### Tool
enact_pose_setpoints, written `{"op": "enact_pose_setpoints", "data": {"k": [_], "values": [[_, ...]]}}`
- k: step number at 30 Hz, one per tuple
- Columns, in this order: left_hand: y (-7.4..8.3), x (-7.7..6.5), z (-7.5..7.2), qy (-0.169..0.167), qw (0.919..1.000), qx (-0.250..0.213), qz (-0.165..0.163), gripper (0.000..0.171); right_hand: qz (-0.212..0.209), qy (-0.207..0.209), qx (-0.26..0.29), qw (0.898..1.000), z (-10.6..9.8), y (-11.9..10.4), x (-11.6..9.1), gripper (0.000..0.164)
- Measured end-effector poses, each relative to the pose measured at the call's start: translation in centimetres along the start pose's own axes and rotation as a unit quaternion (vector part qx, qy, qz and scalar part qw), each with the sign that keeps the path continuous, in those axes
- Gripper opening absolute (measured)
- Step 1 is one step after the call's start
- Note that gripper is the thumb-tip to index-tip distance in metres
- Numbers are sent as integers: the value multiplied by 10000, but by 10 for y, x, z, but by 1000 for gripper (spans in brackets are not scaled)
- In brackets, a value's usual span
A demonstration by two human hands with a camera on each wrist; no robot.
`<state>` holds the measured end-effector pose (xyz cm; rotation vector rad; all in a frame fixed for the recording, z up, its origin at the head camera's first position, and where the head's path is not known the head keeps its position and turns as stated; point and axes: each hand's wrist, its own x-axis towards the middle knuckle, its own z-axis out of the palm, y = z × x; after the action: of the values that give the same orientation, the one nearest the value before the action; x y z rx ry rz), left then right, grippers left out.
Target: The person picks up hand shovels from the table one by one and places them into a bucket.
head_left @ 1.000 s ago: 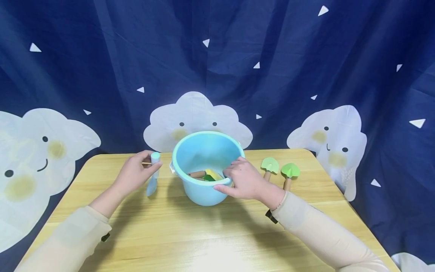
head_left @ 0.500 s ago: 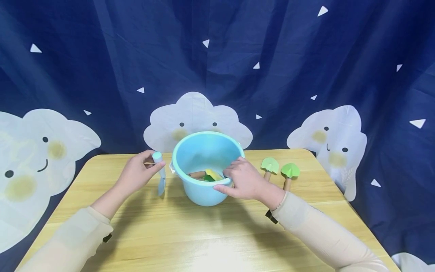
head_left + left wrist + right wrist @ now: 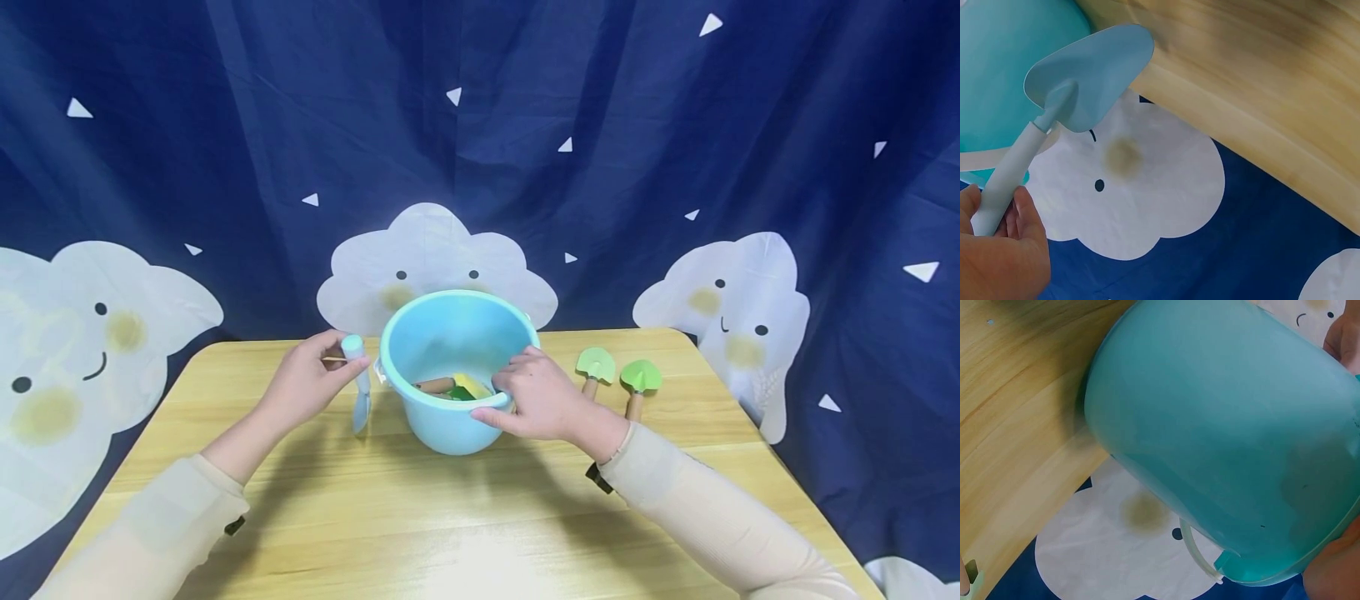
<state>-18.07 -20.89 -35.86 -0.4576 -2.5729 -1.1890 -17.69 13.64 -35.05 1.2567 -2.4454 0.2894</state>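
Observation:
My left hand [image 3: 303, 382] pinches a light blue trowel [image 3: 1094, 78] by the end of its pale handle, just left of the bucket. Its blade points down in the head view and appears nearly edge-on there. The light blue bucket [image 3: 453, 429] stands upright on the table. My right hand [image 3: 540, 398] grips the bucket's near right rim, thumb outside and fingers over the edge. Inside the bucket lie a brown handle [image 3: 437, 386] and yellow and green tool parts, some hidden by the near wall.
Right of the bucket, a pale green shovel [image 3: 596, 364] and a brighter green shovel [image 3: 641, 375] with brown handles lie on the wooden table [image 3: 420, 525]. A white bail handle [image 3: 1194, 550] hangs at the bucket's side. Behind the table hangs a dark blue curtain [image 3: 360, 108] with clouds.
My left hand has shifted slightly right with the trowel. The blade has swung right, closer to the bucket, and turned more edge-on. My right hand and the bucket have not moved.

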Motion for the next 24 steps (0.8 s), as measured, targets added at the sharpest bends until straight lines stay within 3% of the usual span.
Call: {"op": "enact_pose_setpoints", "data": {"k": [10,17,24], "values": [[9,9,-12,103,9998,-55,182,21,61,-50,-30,10000,2,1,-1,65],[24,16,-24,281,9990,262,241,24,67,-91,-16,9999,1,1,-1,63],[39,20,-38,401,9985,220,308,23,36,-40,-40,10000,1,0,0,64]]}}
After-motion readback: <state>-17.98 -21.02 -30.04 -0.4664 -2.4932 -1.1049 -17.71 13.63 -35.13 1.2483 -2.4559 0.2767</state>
